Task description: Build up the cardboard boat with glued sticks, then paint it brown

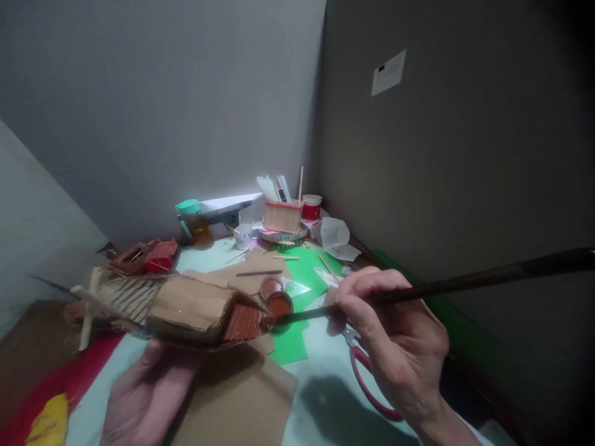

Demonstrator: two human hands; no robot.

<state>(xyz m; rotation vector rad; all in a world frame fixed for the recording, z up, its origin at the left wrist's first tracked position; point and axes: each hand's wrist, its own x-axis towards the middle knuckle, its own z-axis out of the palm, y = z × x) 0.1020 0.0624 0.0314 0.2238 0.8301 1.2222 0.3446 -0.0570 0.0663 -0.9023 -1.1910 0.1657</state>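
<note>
My left hand (pixel 151 390) is closed under a cardboard model boat (pixel 188 310), holding it up above the table. The boat has a ribbed end section (pixel 242 322) coloured reddish brown, and sticks stand at its other end. Between the fingertips of my right hand (pixel 395 334) is a long dark paintbrush (pixel 316 313). Its tip meets or nearly meets the pointed end of the boat by the brown section. Just behind that tip lies an open pot of reddish-brown paint (pixel 279 303), with its lid or a second round rim beside it.
Scissors with red handles (pixel 372 387) lie under my right hand. Cardboard sheets (pixel 242 396) and green paper (pixel 292 347) cover part of the table. Behind stand a box of brushes (pixel 283 217), a small cup (pixel 243 236), a red-and-white tub (pixel 311 207) and a teal-lidded jar (pixel 198 223).
</note>
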